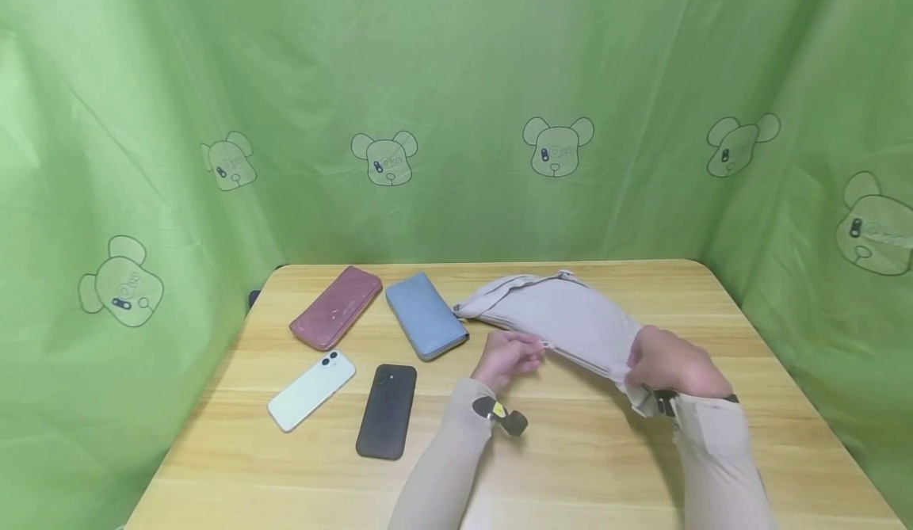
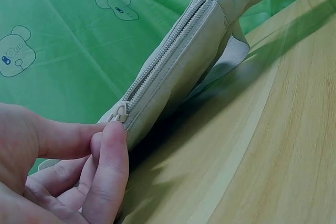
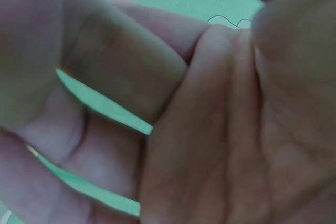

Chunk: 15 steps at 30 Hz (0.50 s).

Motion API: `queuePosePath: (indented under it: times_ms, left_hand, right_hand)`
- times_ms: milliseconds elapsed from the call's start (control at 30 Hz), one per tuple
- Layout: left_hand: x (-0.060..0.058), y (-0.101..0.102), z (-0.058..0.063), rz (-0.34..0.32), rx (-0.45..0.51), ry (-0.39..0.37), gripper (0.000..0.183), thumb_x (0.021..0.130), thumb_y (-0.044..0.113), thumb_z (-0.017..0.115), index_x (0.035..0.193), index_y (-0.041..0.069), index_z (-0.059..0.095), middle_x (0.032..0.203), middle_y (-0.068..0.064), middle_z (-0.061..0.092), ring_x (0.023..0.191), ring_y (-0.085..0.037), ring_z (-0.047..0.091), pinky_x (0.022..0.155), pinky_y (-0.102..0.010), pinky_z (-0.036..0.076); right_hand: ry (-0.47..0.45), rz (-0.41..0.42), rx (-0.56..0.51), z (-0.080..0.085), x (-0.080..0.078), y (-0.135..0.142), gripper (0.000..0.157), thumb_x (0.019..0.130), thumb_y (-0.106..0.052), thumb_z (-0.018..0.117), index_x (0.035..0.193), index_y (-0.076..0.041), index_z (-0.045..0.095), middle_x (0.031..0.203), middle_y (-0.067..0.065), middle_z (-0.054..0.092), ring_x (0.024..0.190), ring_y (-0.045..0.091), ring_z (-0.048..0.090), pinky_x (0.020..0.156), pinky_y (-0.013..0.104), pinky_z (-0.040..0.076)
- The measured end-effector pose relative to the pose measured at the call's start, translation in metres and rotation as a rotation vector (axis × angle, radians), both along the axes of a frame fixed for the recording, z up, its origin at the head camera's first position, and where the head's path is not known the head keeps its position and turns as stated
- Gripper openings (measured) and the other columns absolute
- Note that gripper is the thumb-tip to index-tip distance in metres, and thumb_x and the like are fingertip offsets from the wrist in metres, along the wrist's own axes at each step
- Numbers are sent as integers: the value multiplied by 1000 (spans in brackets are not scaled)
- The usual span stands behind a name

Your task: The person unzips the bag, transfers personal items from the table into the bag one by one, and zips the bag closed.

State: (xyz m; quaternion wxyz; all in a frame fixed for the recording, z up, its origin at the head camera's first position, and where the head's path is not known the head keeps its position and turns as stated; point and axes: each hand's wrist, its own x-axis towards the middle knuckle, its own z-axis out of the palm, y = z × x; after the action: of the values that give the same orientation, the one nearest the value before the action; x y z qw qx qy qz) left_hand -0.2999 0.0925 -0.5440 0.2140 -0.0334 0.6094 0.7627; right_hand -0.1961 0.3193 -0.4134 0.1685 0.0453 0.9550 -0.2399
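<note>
A pale grey waist bag (image 1: 563, 316) lies at the back right of the table, its zipper side toward me. My left hand (image 1: 508, 358) pinches the zipper pull (image 2: 119, 113) between thumb and fingers, partway along the bag's edge. From the slider to the bag's right end, the zipper teeth (image 2: 168, 51) stand apart in a narrow slit. At that right end my right hand (image 1: 674, 362) grips the fabric, lifting it somewhat off the table. The right wrist view is filled by curled fingers (image 3: 115, 51) and palm; the bag is mostly hidden there.
Left of the bag lie a blue wallet (image 1: 426, 316) and a dark pink wallet (image 1: 337, 308). Nearer me are a white phone (image 1: 311, 391) and a black phone (image 1: 387, 411). A green curtain (image 1: 456, 62) encloses the wooden table (image 1: 571, 467) at the back and sides.
</note>
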Motion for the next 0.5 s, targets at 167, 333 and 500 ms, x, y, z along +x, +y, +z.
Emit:
queuePosePath:
  times_ms: [167, 333, 500]
  left_hand:
    - [0, -2, 2, 13, 0, 1, 18, 85, -5, 75, 103, -4, 76, 96, -18, 79, 73, -14, 75, 69, -23, 64]
    - [1, -3, 2, 5, 11, 5, 17, 85, -6, 74, 102, -4, 76, 94, -17, 79, 74, -16, 75, 70, -24, 65]
    - [-1, -5, 1, 7, 16, -2, 18, 85, -6, 74, 103, -3, 76, 93, -17, 79, 71, -14, 74, 69, -24, 65]
  right_hand:
    - [3, 6, 1, 0, 0, 1, 18, 55, -1, 67, 73, -6, 64, 74, 7, 65, 61, 21, 62, 52, 32, 52]
    - [-7, 0, -27, -1, 0, 2, 19, 55, 0, 65, 73, -5, 63, 71, 8, 67, 57, 19, 63, 50, 30, 53]
    - [-21, -11, -62, -2, 1, 2, 21, 54, 2, 65, 75, -3, 63, 69, 10, 68, 53, 19, 64, 48, 28, 54]
